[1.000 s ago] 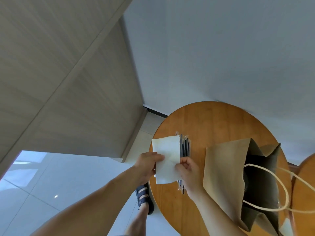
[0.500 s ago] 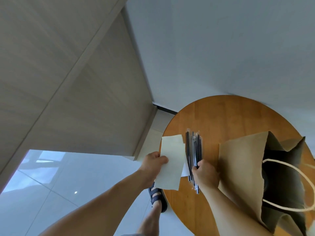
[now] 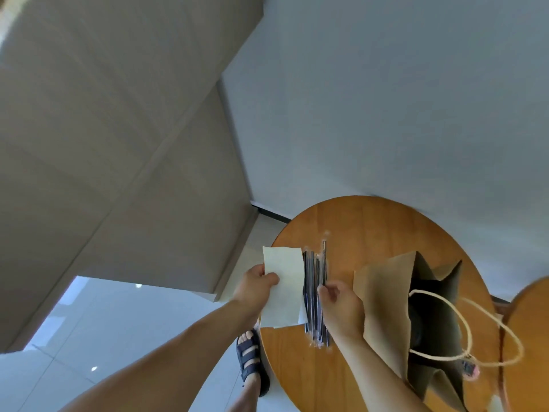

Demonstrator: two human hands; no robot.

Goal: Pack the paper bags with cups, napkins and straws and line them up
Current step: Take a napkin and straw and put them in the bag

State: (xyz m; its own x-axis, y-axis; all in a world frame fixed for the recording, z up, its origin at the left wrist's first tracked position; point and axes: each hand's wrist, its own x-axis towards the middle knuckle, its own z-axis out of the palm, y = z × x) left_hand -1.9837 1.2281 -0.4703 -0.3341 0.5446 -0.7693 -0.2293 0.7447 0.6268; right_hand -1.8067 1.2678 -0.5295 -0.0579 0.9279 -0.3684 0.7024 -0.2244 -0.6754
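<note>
1. You are looking down on a round wooden table (image 3: 371, 227), with both of your bare forearms reaching toward its left edge.
2. Your left hand (image 3: 255, 288) grips a white rectangular paper napkin (image 3: 283, 288) by its left side, thumb on top. The napkin sits across the table's left edge, and part of it extends past the rim above the floor.
3. Just to the right of the napkin, a bundle of thin black straws in clear wrappers (image 3: 311, 295) lies on the table near the left edge. The straws run from the near side toward the far side.
4. Your right hand (image 3: 341, 304) pinches a single black straw (image 3: 324, 260) between thumb and fingertips. This straw reaches farther toward the far edge than the rest of the bundle.
5. A brown paper bag with pale twine handles (image 3: 383, 295) stands open near the middle of the table, just right of your right hand. Its inside is dark, and what it holds cannot be made out.
6. The rim of a second round wooden table (image 3: 531, 337) shows at the right, close beside the first.
7. Below the table's near left edge, a foot in a dark blue strapped sandal (image 3: 251, 356) stands on a pale glossy tiled floor (image 3: 104, 337).
</note>
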